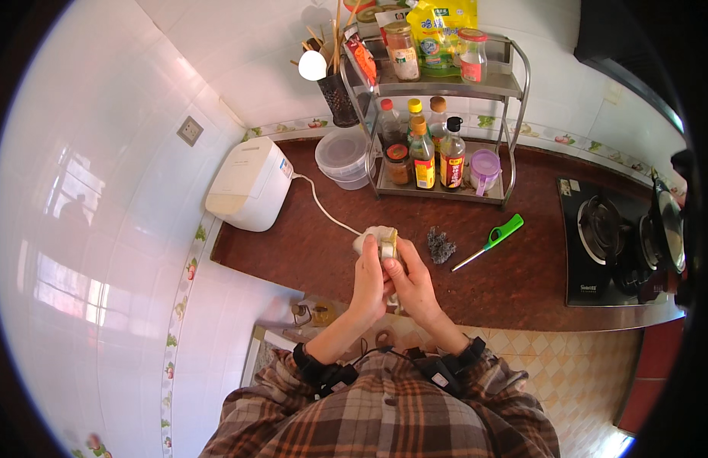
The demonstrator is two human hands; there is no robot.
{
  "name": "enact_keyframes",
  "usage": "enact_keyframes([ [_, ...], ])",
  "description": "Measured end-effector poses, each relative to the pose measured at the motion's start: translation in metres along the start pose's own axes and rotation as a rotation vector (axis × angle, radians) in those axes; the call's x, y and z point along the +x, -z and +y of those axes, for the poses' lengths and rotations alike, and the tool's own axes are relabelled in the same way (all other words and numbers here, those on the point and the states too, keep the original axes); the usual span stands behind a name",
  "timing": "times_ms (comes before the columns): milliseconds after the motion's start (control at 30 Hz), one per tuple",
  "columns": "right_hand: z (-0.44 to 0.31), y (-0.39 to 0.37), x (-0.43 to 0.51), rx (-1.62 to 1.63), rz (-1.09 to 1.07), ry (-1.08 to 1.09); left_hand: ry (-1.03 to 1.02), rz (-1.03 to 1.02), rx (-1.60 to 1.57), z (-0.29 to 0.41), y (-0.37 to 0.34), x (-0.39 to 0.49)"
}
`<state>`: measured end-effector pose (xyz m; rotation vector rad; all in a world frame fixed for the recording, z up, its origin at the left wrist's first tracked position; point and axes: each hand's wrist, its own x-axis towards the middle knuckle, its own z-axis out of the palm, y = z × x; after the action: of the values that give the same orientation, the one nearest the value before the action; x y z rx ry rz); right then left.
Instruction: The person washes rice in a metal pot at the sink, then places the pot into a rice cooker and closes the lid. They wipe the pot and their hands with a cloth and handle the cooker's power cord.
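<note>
Close together above the counter's front part, my left hand [370,277] and my right hand [412,280] both grip a whitish and yellow folded cloth [380,233]. Its exact kind is hard to tell, and the fingers hide part of it. A piece of it hangs below the hands. To the right of my right hand, a grey metal scouring pad [440,245] lies on the dark red countertop [331,257]. Beyond the pad rests a green long-necked gas lighter [503,232], its metal tip towards me.
A white rice cooker [248,183] with a white cord stands at the left. Behind are lidded plastic tubs [345,154] and a metal two-tier rack [440,197] with bottles and jars. A black gas hob [583,292] with a pan [669,229] is at the right.
</note>
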<state>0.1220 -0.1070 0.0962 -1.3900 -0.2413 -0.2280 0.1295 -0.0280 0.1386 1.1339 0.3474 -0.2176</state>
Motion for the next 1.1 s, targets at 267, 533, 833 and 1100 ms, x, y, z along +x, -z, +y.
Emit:
enact_keyframes([
  [267, 0.04, 0.021, 0.007, 0.779, 0.062, -0.348, -0.064, -0.344, 0.172, 0.005, 0.055, 0.02],
  [533, 0.178, 0.107, 0.028, -1.253, 0.022, -0.086, -0.146, -0.336, 0.494, -0.015, 0.084, 0.025],
  [833, 0.037, 0.055, 0.01, -0.205, -0.148, -0.026, -0.375, -0.33, 0.691, -0.021, 0.084, 0.031],
  [1100, -0.015, 0.023, -0.003, -0.547, -0.004, 0.263, -0.39, -0.301, 0.512, -0.039, 0.057, 0.034],
])
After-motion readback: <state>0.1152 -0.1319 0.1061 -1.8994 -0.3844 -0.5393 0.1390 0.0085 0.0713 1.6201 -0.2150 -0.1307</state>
